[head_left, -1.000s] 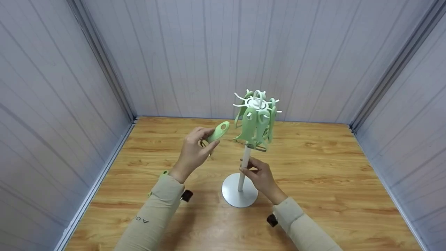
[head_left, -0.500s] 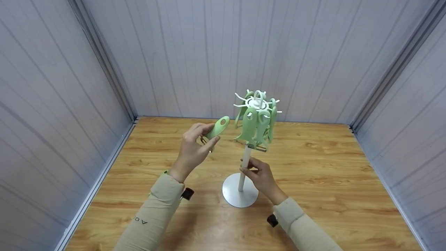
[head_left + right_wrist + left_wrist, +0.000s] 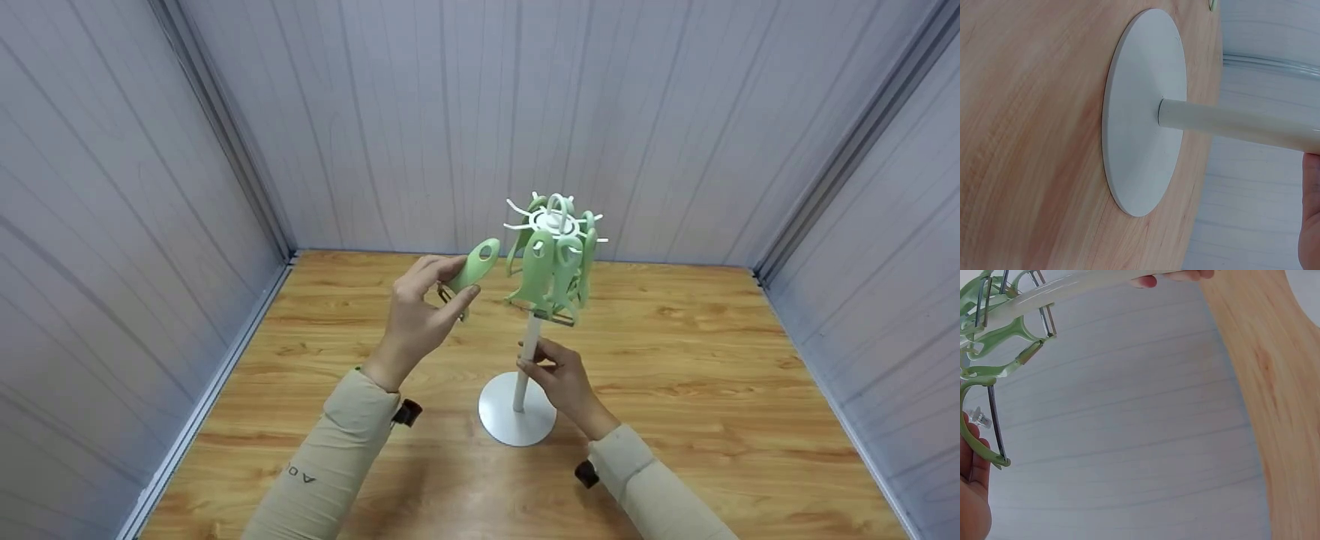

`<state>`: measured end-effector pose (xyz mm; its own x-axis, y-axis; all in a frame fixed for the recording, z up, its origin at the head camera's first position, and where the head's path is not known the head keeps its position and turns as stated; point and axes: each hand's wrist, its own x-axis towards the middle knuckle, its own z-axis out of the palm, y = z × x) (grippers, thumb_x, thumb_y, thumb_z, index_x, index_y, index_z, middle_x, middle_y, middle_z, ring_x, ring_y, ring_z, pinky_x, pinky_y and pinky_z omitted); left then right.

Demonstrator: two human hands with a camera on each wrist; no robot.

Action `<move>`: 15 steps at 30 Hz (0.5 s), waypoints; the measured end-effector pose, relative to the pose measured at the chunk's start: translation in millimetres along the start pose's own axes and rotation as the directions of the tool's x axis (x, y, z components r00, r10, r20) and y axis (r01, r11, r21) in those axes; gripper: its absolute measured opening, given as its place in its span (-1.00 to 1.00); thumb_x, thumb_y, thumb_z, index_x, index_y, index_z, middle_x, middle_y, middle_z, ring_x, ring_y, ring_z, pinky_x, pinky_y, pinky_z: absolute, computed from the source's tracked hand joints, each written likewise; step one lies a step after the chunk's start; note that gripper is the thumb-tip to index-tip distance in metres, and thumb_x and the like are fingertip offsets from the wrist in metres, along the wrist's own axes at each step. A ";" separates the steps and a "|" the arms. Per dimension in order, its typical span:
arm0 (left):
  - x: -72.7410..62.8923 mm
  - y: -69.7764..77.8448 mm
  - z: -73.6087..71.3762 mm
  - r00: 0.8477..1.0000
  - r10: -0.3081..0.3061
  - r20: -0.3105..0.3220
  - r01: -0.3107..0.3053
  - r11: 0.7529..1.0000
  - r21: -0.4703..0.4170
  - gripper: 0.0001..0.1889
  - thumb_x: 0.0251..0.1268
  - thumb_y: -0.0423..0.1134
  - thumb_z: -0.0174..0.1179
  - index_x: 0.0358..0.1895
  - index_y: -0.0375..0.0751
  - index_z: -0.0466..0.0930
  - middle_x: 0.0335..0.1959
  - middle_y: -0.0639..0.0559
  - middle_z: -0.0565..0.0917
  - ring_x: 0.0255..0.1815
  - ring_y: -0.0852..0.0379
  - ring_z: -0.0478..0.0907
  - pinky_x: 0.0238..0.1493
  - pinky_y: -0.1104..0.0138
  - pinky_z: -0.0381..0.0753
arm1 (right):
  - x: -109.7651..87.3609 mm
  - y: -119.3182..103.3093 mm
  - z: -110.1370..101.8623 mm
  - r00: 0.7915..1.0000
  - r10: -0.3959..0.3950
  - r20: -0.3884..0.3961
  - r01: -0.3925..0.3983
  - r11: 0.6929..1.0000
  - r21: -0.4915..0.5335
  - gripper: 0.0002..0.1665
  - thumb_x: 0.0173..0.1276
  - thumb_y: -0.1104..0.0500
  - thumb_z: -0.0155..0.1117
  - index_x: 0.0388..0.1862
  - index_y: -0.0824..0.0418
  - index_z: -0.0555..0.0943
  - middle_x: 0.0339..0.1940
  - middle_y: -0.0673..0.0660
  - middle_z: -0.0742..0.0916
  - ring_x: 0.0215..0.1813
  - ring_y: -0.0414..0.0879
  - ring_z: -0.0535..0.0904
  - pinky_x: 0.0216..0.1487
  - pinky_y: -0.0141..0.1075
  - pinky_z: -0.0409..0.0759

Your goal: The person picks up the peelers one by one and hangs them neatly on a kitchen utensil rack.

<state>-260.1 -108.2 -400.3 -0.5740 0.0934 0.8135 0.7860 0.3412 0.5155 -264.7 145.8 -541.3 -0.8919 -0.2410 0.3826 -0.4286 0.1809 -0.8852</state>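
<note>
My left hand (image 3: 420, 315) pinches a light green peeler (image 3: 480, 264) by its handle, thumb on one side and fingers on the other. The handle's holed end points up toward a white rotating-style rack (image 3: 555, 222), just left of it. In the left wrist view the held peeler (image 3: 978, 445) shows its metal blade (image 3: 996, 422). Several green peelers (image 3: 535, 274) hang from the rack's hooks by their handle holes, blades down. Bare white hooks stick out on the rack's left side. Lower down, my right hand (image 3: 562, 379) grips the white pole (image 3: 531, 334) between thumb and fingers.
The rack's round white base (image 3: 499, 420) stands on a wood-grain table (image 3: 712, 375). Pale panelled walls (image 3: 390, 135) enclose the back and both sides. By the left cuff a sliver of something green (image 3: 359, 368) shows, mostly hidden by the arm.
My left hand has lifted the peeler a little and tipped its holed end upward, closer to the rack's left hooks. The right hand keeps its grip on the pole without moving.
</note>
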 end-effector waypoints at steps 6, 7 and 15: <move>3.2 5.6 -0.5 0.999 0.032 -0.007 -0.032 0.999 0.007 -0.65 0.31 -0.42 0.54 0.12 -0.44 0.76 -0.09 -0.21 0.78 -0.12 -0.01 0.72 -0.15 0.34 0.69 | 0.0 0.0 0.4 1.000 0.003 -0.004 -0.003 1.000 0.014 -0.66 0.49 0.39 0.42 0.19 0.44 0.72 -0.12 0.34 0.80 -0.13 -0.30 0.68 -0.09 -0.40 0.78; 3.8 6.9 -0.6 0.999 0.040 -0.009 -0.040 0.999 0.007 -0.65 0.31 -0.43 0.54 0.11 -0.44 0.75 -0.09 -0.21 0.78 -0.13 0.00 0.72 -0.15 0.35 0.69 | 0.0 -0.3 0.4 1.000 0.003 -0.004 -0.003 1.000 0.015 -0.67 0.49 0.40 0.42 0.19 0.45 0.72 -0.12 0.34 0.80 -0.14 -0.30 0.67 -0.09 -0.40 0.78; 10.1 18.2 -1.5 0.995 0.098 -0.029 -0.099 0.995 -0.009 -0.64 0.28 -0.47 0.53 0.11 -0.48 0.74 -0.09 -0.22 0.78 -0.12 -0.06 0.71 -0.05 0.38 0.68 | 0.4 -2.1 -0.5 1.000 -0.011 0.005 0.011 1.000 0.005 -0.65 0.49 0.40 0.42 0.20 0.47 0.71 -0.12 0.39 0.80 -0.14 -0.30 0.66 -0.10 -0.43 0.77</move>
<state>-251.2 -102.5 -382.2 -0.4872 0.0994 0.8676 0.8408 0.3219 0.4352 -264.2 145.8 -539.1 -0.8864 -0.2478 0.3911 -0.4378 0.1735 -0.8822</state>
